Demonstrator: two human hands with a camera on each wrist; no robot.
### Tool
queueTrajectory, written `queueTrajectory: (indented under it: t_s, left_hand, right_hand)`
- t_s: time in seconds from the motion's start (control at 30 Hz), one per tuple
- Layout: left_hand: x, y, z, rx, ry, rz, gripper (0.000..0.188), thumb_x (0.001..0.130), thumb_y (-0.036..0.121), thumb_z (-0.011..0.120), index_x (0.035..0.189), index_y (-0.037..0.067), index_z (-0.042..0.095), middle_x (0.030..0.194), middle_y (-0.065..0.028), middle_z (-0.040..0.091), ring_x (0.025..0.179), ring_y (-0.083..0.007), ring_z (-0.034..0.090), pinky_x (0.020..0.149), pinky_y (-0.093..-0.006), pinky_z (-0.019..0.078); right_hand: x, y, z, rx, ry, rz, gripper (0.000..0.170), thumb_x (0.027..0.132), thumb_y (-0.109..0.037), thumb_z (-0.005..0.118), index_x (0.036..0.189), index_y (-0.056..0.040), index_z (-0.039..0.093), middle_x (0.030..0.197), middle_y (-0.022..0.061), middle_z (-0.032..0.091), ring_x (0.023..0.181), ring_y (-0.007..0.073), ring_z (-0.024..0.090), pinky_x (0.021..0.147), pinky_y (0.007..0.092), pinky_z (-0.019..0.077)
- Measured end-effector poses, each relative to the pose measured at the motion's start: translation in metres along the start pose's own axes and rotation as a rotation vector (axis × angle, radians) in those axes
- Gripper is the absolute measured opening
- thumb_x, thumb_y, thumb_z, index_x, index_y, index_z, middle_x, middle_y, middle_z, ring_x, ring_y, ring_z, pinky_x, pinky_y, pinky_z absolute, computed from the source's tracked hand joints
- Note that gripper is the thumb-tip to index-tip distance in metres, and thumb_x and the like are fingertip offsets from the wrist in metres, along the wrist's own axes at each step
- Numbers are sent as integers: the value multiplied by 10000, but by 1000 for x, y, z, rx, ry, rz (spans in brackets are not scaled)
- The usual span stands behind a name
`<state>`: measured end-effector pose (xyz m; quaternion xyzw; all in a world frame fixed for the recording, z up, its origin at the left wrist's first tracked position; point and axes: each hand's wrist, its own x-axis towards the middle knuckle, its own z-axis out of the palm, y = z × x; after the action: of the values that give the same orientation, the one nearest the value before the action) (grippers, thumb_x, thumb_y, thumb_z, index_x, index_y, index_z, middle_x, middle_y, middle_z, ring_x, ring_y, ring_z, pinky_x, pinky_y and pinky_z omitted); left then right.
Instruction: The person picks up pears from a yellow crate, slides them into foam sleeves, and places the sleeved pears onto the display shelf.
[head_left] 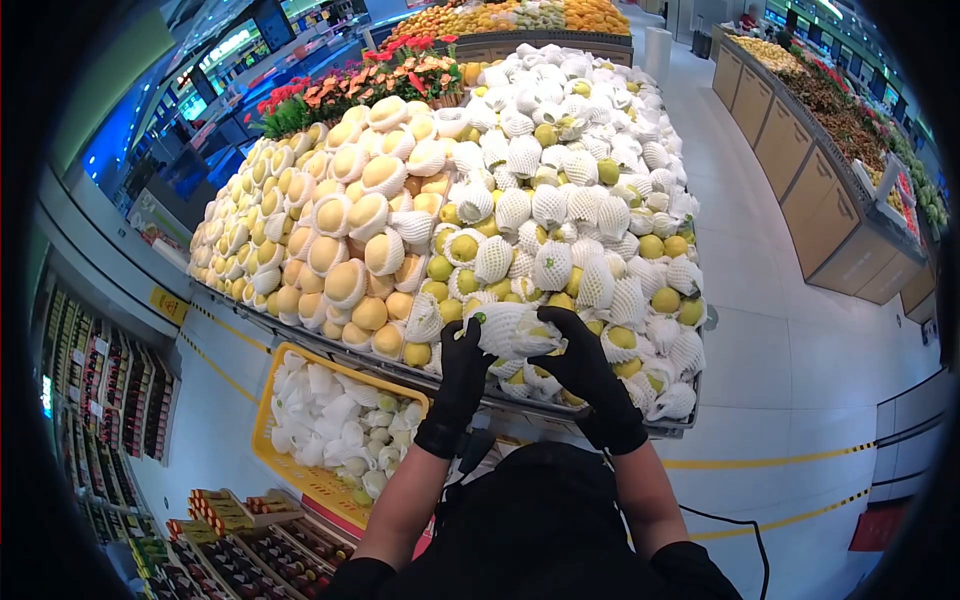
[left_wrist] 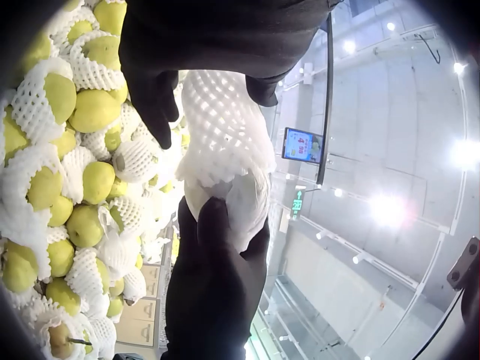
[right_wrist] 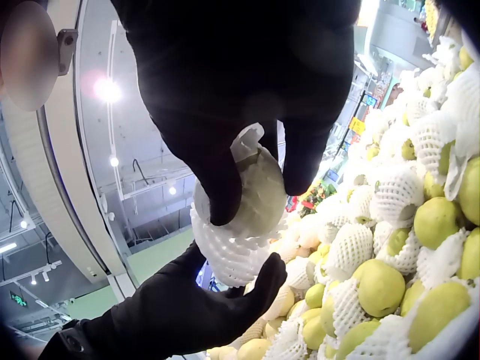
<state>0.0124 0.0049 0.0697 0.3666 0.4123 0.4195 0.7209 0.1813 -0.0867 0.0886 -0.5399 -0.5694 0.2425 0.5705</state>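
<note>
Over the front of the pear display, both black-gloved hands hold one pear (head_left: 512, 330) between them, in a white foam net. My left hand (head_left: 462, 372) grips its netted end, thumb and fingers on opposite sides. At the other end, my right hand (head_left: 585, 372) pinches the fruit. In the right wrist view, that end shows thin translucent wrapping (right_wrist: 259, 191) between the right thumb and fingers, with the foam net (right_wrist: 229, 251) bunched beyond it. Loose pears (head_left: 610, 172), yellow-green and many in foam nets, lie heaped just beneath and beyond the hands.
Larger yellow fruit in foam nets (head_left: 345, 280) fills the display's left side, with flowers (head_left: 370, 88) behind. A yellow crate (head_left: 262, 420) of white wrapping and fruit stands at lower left. Another produce stand (head_left: 800, 165) lies across the right aisle. A black cable (head_left: 755, 535) trails at lower right.
</note>
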Motion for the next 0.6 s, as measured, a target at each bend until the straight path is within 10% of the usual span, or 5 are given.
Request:
queueTrajectory:
  t_s: [0.1,0.6]
  left_hand:
    - [4,-2,-8,-184,-305,41,452,948,321,531,1247,-12,466,1179,-148,567,1046,-230,591,889,-368,494]
    - [3,-9,-12,89,-299,-70,403,882,214,628,1179,-45,540,1087,-106,616,934,-192,626,806,-318,521]
  right_hand:
    - [-1,1,1,-10,-13,21,622,661,-26,797,1206,-43,497,1162,117,573,1117,241,554,947,339,447]
    - [-8,16,1,265,-4,293,665,681,-102,820,1227,-41,447,1116,110,588,998,192,602,861,322,502]
